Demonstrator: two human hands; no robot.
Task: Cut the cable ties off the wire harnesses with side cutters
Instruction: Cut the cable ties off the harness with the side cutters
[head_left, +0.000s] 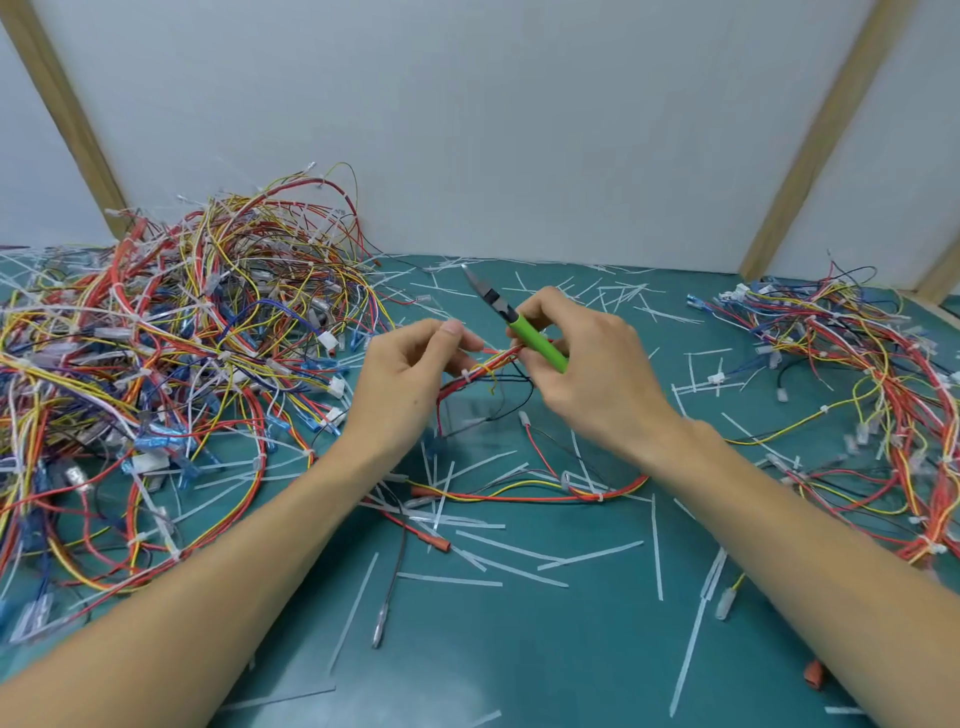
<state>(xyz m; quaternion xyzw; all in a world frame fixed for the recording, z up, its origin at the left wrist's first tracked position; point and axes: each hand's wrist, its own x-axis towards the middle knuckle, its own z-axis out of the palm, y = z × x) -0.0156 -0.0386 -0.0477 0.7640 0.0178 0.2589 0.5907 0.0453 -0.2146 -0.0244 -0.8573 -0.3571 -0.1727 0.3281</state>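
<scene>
My left hand (410, 379) pinches a red, yellow and black wire harness (491, 366) lifted above the green mat. A white cable tie (466, 375) wraps that bundle just right of my left fingers. My right hand (587, 364) grips the green-handled side cutters (524, 330) and also touches the same bundle. The cutters' blades point up and to the left, away from the tie. The harness trails down onto the mat (519, 639) and loops to the right below my right wrist.
A large tangled heap of harnesses (171, 364) fills the left of the mat. A smaller heap (872, 395) lies at the right. Several cut white tie strips (514, 551) litter the mat. A white wall with wooden posts closes the back.
</scene>
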